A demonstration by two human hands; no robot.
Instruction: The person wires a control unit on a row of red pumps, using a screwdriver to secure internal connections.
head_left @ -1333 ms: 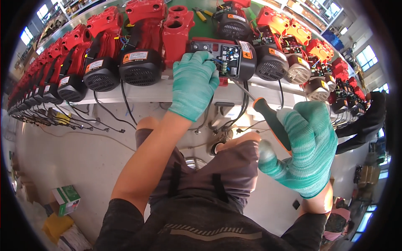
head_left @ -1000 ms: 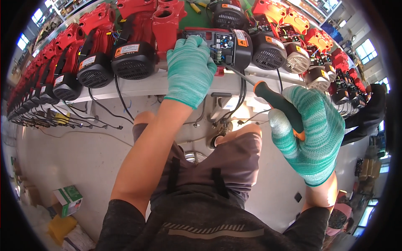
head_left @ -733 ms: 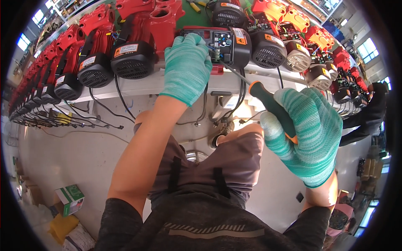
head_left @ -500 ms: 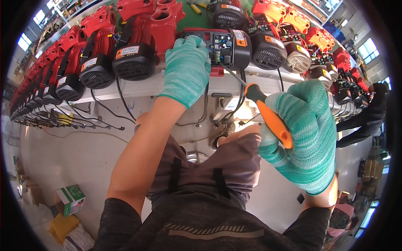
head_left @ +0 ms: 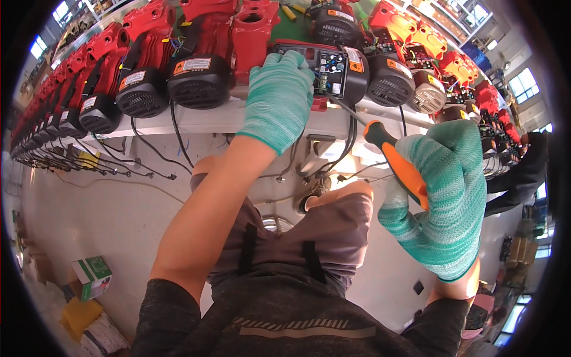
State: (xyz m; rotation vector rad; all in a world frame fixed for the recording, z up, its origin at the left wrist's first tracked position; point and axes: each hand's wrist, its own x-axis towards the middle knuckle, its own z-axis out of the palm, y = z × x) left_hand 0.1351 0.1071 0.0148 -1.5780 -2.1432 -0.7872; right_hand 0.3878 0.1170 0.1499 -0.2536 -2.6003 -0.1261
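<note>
In front of me at the bench edge sits a red pump with a black motor (head_left: 355,86). Its control box is uncovered and shows a circuit board (head_left: 331,70) with small parts and wires. My left hand (head_left: 279,98), in a green knit glove, lies over the left end of that box with its fingers curled in; what they hold is hidden. My right hand (head_left: 449,196), gloved alike, is closed around the orange and black handle of a screwdriver (head_left: 405,169). Its shaft slants up left, and the tip is close to the box's lower edge; contact cannot be made out.
Red pumps with black motors (head_left: 201,83) line the bench to the left, their cables hanging off the edge. More pumps with uncovered wiring (head_left: 389,80) stand to the right. A yellow-handled tool (head_left: 289,13) lies behind. Another person (head_left: 523,169) stands at far right. A box (head_left: 92,278) is on the floor.
The view has shifted slightly, so the bench and both hands appear a little farther right. Both hands keep their grip, and the screwdriver tip stays close to the box's lower edge.
</note>
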